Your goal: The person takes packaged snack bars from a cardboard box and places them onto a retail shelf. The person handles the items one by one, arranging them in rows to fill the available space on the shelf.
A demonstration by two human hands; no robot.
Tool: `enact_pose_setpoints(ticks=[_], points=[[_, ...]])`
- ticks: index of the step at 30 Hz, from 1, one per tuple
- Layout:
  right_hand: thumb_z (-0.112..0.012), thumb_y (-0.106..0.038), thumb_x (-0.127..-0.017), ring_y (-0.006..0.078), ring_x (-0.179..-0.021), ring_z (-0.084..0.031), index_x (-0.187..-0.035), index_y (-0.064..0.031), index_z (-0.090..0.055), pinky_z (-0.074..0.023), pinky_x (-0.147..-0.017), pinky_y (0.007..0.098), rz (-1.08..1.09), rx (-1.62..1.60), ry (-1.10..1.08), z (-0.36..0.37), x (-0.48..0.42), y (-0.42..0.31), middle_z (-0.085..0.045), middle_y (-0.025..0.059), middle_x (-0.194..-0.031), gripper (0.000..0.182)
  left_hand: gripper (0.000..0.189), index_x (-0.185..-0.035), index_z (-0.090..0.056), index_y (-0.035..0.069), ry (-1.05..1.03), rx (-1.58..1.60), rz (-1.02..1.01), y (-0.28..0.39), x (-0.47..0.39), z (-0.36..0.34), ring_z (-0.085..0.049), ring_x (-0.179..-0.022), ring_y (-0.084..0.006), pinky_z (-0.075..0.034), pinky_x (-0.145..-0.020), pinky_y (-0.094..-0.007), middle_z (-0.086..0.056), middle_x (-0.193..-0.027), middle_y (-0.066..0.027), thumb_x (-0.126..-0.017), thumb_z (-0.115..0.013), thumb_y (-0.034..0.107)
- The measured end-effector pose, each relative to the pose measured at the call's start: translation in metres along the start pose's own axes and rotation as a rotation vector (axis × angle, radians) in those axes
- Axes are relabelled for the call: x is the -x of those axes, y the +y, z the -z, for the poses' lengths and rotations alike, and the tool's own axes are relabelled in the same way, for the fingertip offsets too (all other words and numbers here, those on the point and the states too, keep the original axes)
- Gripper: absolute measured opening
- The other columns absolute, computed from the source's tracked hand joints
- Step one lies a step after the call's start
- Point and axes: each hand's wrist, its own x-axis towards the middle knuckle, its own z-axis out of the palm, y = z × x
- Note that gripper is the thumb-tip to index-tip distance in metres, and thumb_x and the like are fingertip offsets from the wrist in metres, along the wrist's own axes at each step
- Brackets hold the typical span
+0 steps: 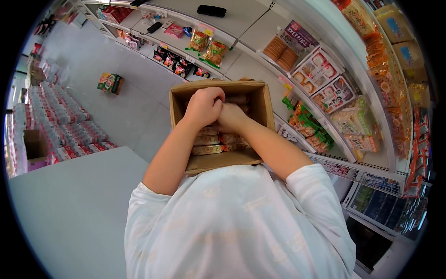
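An open cardboard box (223, 166) stands in front of my body, with rows of wrapped snack packets (207, 149) inside. Both of my hands meet over the middle of the box, above the packets. My left hand (205, 104) has its fingers curled and touches my right hand (231, 117) near the thumb. The fingertips of my right hand are hidden, partly behind the left one. Whether either hand grips a packet cannot be made out.
Store shelves (251, 50) with bagged snacks and trays of pastries (318, 68) curve along the front and right. A green and red carton (110, 83) sits on the floor. Shrink-wrapped bottles (66, 111) are stacked at left, beyond a pale flat surface (80, 202).
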Motion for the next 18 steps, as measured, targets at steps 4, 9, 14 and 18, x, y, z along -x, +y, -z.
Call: enact_pose_setpoints(ticks=[4,9,14,18], points=[[-0.080,-0.021,-0.077,0.0392,-0.088,-0.073,-0.105,-0.0035,-0.071,-0.0592,-0.080,0.0471,0.006,-0.278,0.044,0.038,0.028,-0.006,-0.074,0.0197,-0.091,0.034,0.017,-0.098,-0.071,0.000,-0.035,0.166,0.040,-0.003,0.003,0.003,-0.070,-0.085,-0.0284,-0.056,-0.078,-0.0402,-0.072,-0.091,-0.0153,-0.086,-0.059,0.003],[-0.078,-0.021,-0.084,0.0297,-0.073,-0.071,-0.105,-0.0021,-0.066,-0.0563,-0.071,0.0395,-0.229,-0.504,0.196,0.093,0.085,-0.008,-0.071,0.0160,-0.082,0.031,0.018,-0.104,-0.071,-0.003,-0.106,0.365,0.040,-0.004,-0.005,0.010,-0.066,-0.086,-0.0215,-0.054,-0.081,-0.0351,-0.072,-0.095,-0.0133,-0.093,-0.064,0.010],[-0.076,-0.018,-0.092,0.0104,-0.068,-0.064,-0.109,-0.0030,-0.063,-0.0505,-0.063,0.0309,-0.311,-1.012,0.551,0.109,0.129,-0.009,-0.068,0.0027,-0.081,0.026,0.045,-0.137,-0.059,0.001,-0.237,0.926,0.075,0.000,-0.005,0.010,-0.064,-0.107,-0.0181,-0.052,-0.092,-0.0325,-0.065,-0.131,-0.0117,-0.095,-0.069,0.015],[-0.073,-0.018,-0.098,0.0072,-0.082,-0.066,-0.111,-0.0028,-0.062,-0.0529,-0.064,0.0263,-0.472,-0.944,0.730,0.096,0.141,-0.018,-0.068,0.0030,-0.090,0.023,0.065,-0.139,-0.060,0.008,0.045,0.618,-0.129,0.020,0.003,-0.006,-0.063,-0.123,-0.0271,-0.052,-0.099,-0.0374,-0.055,-0.145,-0.0142,-0.078,-0.082,0.009]])
